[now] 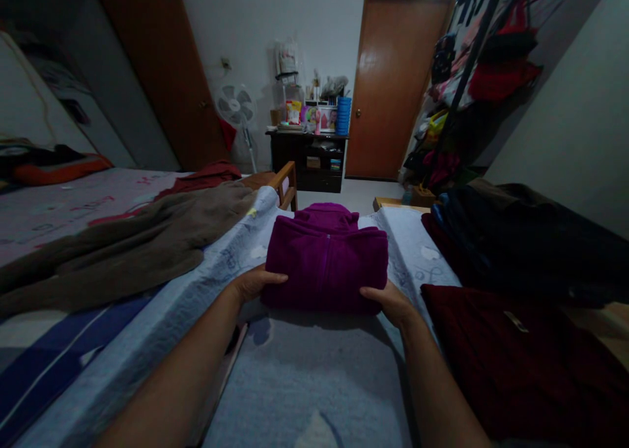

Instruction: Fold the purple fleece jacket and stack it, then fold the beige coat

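Observation:
A purple zip-front jacket (327, 264), folded into a compact bundle with its collar at the far side, is between my two hands over the light blue bedspread (314, 363). My left hand (255, 283) grips its left side, thumb lying on top and fingers hidden underneath. On the opposite side my right hand (386, 298) holds it the same way, with the thumb over the front. The zipper runs down the middle of the folded front. Whether the bundle's underside touches the bedspread I cannot tell.
To the right lie a folded dark red garment (521, 356) and a pile of dark clothes (535, 238). Brown trousers (147, 232) are spread out at the left. Farther back stand a white fan (236, 104), a black cabinet (305, 166) and a wooden door (386, 88).

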Motion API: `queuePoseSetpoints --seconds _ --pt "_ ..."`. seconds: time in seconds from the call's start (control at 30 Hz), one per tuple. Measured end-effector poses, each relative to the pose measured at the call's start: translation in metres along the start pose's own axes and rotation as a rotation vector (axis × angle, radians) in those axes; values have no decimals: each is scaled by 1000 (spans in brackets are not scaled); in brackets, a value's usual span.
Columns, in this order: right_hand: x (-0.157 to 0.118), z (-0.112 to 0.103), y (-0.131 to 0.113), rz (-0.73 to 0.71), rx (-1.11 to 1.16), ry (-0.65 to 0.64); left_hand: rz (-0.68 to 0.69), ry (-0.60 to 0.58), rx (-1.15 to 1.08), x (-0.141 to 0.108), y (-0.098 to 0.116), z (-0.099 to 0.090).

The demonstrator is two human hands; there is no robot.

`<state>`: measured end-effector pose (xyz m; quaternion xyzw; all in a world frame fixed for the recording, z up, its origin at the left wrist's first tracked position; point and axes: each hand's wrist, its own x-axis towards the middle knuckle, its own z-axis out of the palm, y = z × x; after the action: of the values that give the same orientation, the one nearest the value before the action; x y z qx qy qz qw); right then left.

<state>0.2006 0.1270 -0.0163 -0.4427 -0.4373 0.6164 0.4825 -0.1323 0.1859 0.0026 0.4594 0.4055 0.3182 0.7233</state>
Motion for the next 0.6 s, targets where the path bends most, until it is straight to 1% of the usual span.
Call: queuePoseSetpoints --seconds 0.07,0.17,0.33,0.47,0.6 --pt "-5 -1 1 16 -33 -9 17 16 10 -4 -2 3" --pt "-8 0 3 -4 -48 18 51 66 14 -9 -4 10" --pt "-2 3 1 -36 -64 71 112 139 12 -8 1 19" --pt "9 3 -14 -53 -84 120 131 162 4 1 11 16" --pt "31 3 -34 -129 -81 152 150 149 -22 18 29 10"
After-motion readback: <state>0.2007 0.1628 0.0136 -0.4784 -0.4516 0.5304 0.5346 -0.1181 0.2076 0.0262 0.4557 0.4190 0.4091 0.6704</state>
